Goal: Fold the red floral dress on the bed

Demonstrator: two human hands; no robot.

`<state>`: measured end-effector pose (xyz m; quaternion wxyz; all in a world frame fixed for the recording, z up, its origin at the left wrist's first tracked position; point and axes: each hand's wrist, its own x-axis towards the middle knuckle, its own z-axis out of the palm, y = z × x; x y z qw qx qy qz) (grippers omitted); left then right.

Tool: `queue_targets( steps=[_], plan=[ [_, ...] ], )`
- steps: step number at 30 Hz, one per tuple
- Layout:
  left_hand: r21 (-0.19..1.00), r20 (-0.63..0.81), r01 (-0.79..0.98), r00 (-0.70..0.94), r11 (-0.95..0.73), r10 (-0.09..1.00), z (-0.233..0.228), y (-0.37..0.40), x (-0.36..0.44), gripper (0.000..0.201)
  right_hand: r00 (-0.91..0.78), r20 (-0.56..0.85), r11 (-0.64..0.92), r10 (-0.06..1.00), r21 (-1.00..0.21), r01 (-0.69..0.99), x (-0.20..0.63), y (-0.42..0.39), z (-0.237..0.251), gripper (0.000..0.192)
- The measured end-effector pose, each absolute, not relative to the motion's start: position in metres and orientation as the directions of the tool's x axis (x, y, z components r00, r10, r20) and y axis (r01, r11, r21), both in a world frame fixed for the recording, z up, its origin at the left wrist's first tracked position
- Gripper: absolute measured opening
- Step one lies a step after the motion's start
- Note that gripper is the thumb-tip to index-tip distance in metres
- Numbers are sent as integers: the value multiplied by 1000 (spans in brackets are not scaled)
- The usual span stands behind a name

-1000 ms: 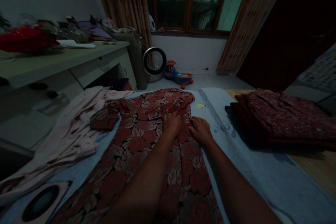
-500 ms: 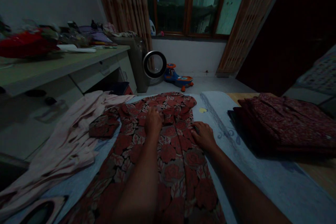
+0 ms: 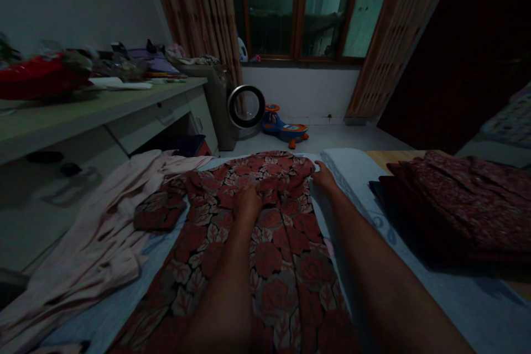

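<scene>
A dark red floral dress [image 3: 265,257] with grey leaves lies spread out before me, its upper end at the far edge of the blue cloth [image 3: 160,257]. My left hand [image 3: 248,199] is closed on the fabric of its upper middle, fingers curled under and partly hidden. At the dress's upper right corner, my right hand [image 3: 326,178] pinches the edge of the fabric. One short sleeve [image 3: 161,207] sticks out on the left, over a pale pink garment [image 3: 95,232].
A stack of folded dark red clothes [image 3: 481,204] sits on the right. On the left runs a cluttered counter with drawers [image 3: 166,116]. Beyond are a washing machine with its round door [image 3: 246,108] open and a blue and orange ride-on toy [image 3: 284,126].
My right hand has moved forward from the dress's right side to its upper right corner and taken hold there. My left hand has shifted slightly, its fingers curled in more. The view has tilted a little.
</scene>
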<state>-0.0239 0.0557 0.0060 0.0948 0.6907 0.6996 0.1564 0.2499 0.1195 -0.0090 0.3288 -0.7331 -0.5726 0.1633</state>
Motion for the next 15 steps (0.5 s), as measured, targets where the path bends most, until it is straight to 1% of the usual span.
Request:
queue_targets(
  steps=[2, 4, 6, 8, 11, 15],
  plan=[
    [364, 89, 931, -23, -12, 996, 8, 55, -24, 19, 273, 137, -124, 952, -644, 755, 250, 128, -9, 46],
    [403, 110, 915, -40, -7, 993, 10, 54, -25, 13, 229, 130, -104, 965, -613, 783, 251, 136, -6, 36],
    [446, 133, 895, -64, -2, 989, 12, 54, -25, 11, 191, 118, -89, 974, -578, 811, 252, 144, -2, 25],
    [479, 164, 878, -87, -2, 983, 14, 53, -25, 11, 181, 110, -94, 977, -544, 834, 253, 152, 3, 18],
    [526, 217, 850, -100, -29, 971, 15, 54, -25, 11, 202, 126, -111, 971, -510, 853, 251, 162, 12, 19],
    [554, 325, 830, -152, -58, 933, 17, 55, -24, 12, 223, 183, -100, 957, -514, 852, 240, 175, 23, 28]
  ],
)
